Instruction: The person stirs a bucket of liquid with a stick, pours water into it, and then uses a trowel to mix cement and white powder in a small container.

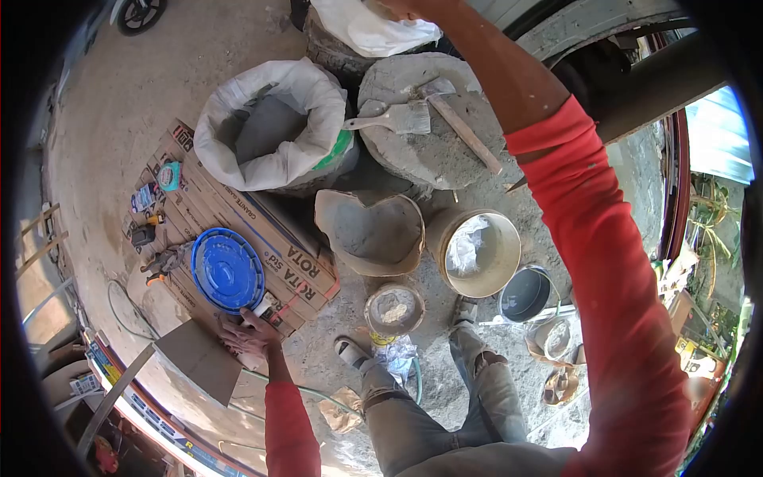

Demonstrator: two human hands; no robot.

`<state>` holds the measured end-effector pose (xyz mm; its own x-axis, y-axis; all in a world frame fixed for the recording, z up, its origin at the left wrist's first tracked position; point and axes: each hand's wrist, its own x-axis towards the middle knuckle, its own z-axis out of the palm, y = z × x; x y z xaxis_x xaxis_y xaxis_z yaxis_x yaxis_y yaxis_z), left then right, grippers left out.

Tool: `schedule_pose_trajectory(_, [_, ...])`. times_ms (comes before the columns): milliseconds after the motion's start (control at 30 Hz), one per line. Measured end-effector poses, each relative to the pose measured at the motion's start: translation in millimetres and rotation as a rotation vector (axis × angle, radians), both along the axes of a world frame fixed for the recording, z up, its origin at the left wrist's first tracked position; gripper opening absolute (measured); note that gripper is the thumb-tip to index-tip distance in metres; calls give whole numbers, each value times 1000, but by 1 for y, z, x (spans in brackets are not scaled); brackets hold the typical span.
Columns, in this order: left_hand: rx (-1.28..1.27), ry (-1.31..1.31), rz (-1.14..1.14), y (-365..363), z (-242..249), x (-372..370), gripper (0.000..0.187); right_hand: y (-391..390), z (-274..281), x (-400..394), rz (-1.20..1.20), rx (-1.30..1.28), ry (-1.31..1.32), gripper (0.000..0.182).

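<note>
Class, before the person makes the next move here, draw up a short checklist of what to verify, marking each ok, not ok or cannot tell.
1. Right hand has a firm hold at the white sack: cannot tell; the frame edge cuts the hand off.
2. Left hand is gripping something: cannot tell; it is beside the blue lid, its fingers partly hidden.
3. Open sack has its mouth spread: ok; grey material shows inside.
4. Brush and hammer are out of the hands: ok; both lie on the grey-crusted round top.
5. Cream bucket is empty: not ok; crumpled white plastic lies inside.
</note>
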<state>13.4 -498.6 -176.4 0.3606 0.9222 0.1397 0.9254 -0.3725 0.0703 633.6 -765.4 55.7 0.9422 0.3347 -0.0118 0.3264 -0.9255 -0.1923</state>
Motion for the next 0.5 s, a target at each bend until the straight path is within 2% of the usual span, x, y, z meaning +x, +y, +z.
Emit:
schedule_pose_trajectory(100, [17,-8,-42,7,-5,-10,87,-44,-63,21,526,-840,-130,32])
schedule_pose_trajectory(133, [29,-24,-64,9,-8,-10,88,-49,-75,12,121,-168,-41,33])
schedule_pose_trajectory(233, [57,-9,-82,8,-9,-11,90,-53,-71,6,-267,62,400,40])
schedule_pose_trajectory(367, [84,24,-85,15,-22,-20,88,-55,-147,38,-390,464,480,48])
schedule_pose_trajectory(500, [53,9,-61,10,-16,-14,88,-71,-169,26,-411,877,557,38])
